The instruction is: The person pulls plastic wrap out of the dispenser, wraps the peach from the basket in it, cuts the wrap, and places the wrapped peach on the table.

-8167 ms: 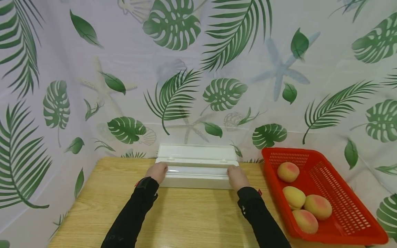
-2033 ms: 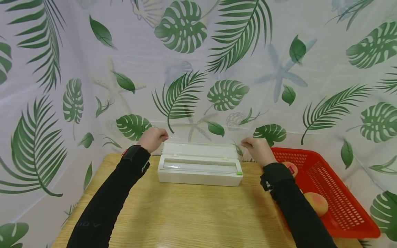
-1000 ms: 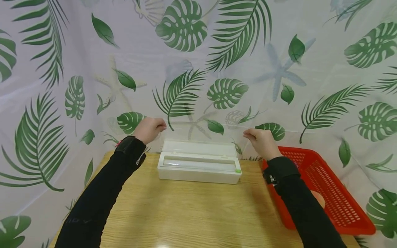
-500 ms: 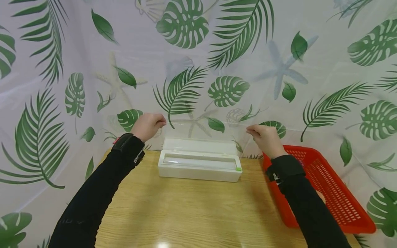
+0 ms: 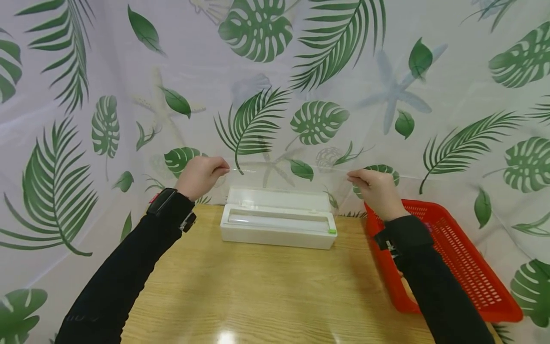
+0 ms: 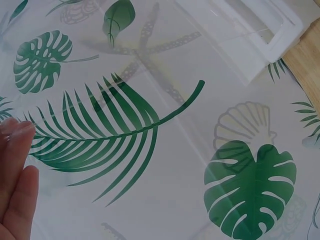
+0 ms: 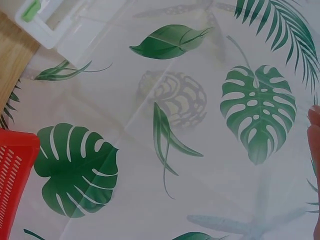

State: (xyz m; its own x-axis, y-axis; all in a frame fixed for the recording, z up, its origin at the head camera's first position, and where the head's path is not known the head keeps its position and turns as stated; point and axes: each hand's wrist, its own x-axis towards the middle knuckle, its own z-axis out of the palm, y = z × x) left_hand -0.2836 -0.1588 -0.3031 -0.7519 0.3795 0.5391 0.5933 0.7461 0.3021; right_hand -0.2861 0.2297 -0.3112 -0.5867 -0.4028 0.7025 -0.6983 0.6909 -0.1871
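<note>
Clear cling film (image 5: pixel 279 180) stretches between my raised hands, its upper edge a faint shiny line. My left hand (image 5: pixel 198 177) pinches the film's left corner between thumb and fingertips. At the right corner my right hand (image 5: pixel 380 192) pinches it in the same way. Below and behind stands the white cling film dispenser (image 5: pixel 277 237) on the table, its lid (image 5: pixel 279 199) raised and leaning back. A roll shows through its slot, and a green slider (image 5: pixel 332 231) sits at the slot's right end. The wrist views catch only the edges of my left fingers (image 6: pixel 20 190) and right fingers (image 7: pixel 314 137).
A red plastic basket (image 5: pixel 481 314) stands at the right, partly behind my right forearm, with a bit of a peach (image 5: pixel 407 286) showing. The wooden table (image 5: pixel 258 291) spreads in front of the dispenser. A leaf-printed sheet (image 5: pixel 172 62) hangs close behind it.
Earlier both hands were at the opened dispenser. Since then they have risen with the film, and over the last second the right hand has drifted slightly right and the left slightly higher.
</note>
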